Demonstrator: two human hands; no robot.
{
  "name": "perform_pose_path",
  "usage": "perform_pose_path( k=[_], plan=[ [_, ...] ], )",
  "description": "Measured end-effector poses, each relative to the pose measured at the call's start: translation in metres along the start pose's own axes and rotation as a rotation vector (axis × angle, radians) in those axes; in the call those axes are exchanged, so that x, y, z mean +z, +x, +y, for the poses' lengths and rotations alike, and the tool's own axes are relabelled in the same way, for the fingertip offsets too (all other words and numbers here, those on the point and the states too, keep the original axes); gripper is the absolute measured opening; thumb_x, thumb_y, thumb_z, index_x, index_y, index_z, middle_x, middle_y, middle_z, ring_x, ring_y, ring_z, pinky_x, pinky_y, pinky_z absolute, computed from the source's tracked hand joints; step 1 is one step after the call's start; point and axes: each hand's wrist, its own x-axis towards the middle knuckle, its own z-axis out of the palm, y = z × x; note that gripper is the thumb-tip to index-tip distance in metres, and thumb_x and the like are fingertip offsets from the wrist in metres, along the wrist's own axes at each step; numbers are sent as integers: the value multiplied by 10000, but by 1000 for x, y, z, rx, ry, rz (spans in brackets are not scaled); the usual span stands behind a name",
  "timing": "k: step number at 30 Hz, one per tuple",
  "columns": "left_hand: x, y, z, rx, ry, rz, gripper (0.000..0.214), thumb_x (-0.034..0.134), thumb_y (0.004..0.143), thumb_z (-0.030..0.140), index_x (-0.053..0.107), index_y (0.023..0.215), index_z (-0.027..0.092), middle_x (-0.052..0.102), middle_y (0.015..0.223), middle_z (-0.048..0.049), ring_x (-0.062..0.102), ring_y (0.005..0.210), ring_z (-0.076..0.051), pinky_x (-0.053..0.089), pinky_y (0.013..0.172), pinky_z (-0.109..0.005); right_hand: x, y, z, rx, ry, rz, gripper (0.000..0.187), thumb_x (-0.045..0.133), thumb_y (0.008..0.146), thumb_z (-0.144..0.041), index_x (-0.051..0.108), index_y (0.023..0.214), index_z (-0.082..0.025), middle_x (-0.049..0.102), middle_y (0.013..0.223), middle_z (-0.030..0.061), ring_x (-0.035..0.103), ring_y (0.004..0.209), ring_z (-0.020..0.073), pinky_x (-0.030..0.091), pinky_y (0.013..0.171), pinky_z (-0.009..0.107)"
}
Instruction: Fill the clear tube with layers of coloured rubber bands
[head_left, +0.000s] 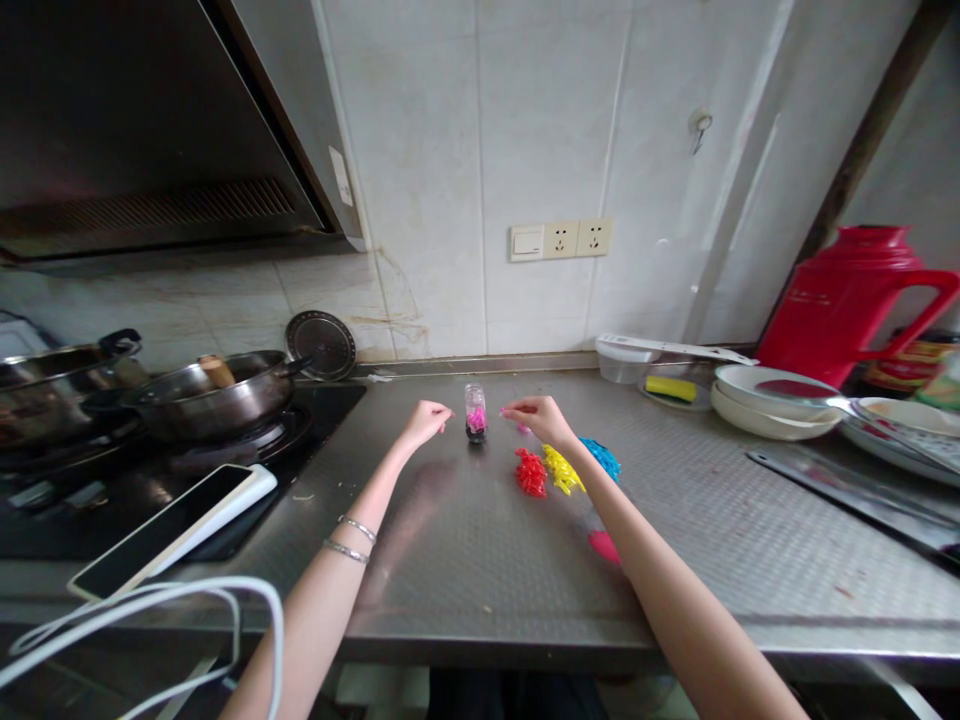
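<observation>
A small clear container (475,400) stands upright on the counter, with pink bits above a dark layer inside it. To its left, my left hand (424,425) is closed in a pinch; anything between its fingertips is too small to make out. My right hand (543,418), just right of the container, pinches a small pink piece. Under that hand a little pink shows on the counter, mostly hidden. Small loose pieces lie in a red pile (531,473), a yellow pile (561,468) and a blue pile (602,458) near my right forearm, which partly covers them.
A bright pink object (603,546) lies beside my right forearm. On the left are a stove with a pan (214,400), a phone (165,530) on a white stand and a white cable (274,630). Bowls (772,415), a cleaver-like blade (847,500) and a red thermos (847,300) occupy the right.
</observation>
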Motion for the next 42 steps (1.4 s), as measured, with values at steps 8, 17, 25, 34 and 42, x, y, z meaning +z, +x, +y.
perform_pose_path(
  k=[8, 17, 25, 34, 42],
  plan=[
    [3, -1, 3, 42, 36, -8, 276, 472, 716, 284, 670, 705, 92, 472, 407, 21, 424, 429, -94, 298, 480, -210, -8, 17, -23, -128, 27, 42, 268, 627, 661, -362, 703, 763, -126, 699, 749, 75, 620, 682, 165, 452, 596, 227],
    [5, 4, -5, 28, 8, 2, 250, 464, 716, 237, 666, 736, 92, 471, 398, 30, 410, 408, -85, 295, 468, -202, 1, 63, -69, -217, -319, -24, 166, 623, 668, -233, 722, 747, -126, 694, 673, 44, 628, 666, 153, 428, 572, 187],
    [6, 5, -8, 39, 30, 10, 257, 461, 711, 246, 670, 721, 98, 486, 409, 23, 411, 406, -80, 296, 459, -197, 16, 75, -69, -164, -519, -115, 137, 626, 658, -224, 721, 742, -172, 702, 735, 45, 631, 685, 144, 433, 598, 181],
    [9, 9, -14, 43, 51, 19, 266, 465, 713, 274, 670, 726, 106, 497, 427, 16, 457, 439, -96, 328, 473, -205, 20, 74, -74, -152, -550, -117, 140, 604, 671, -210, 715, 751, -185, 701, 753, 36, 628, 703, 134, 433, 612, 172],
    [12, 10, -10, 57, -92, 228, 378, 592, 600, 119, 620, 977, 109, 608, 891, -80, 539, 744, -143, 424, 656, -247, 5, 57, -59, -182, -472, -27, 175, 589, 693, -258, 713, 774, -167, 694, 737, 42, 621, 683, 146, 446, 616, 196]
  ],
)
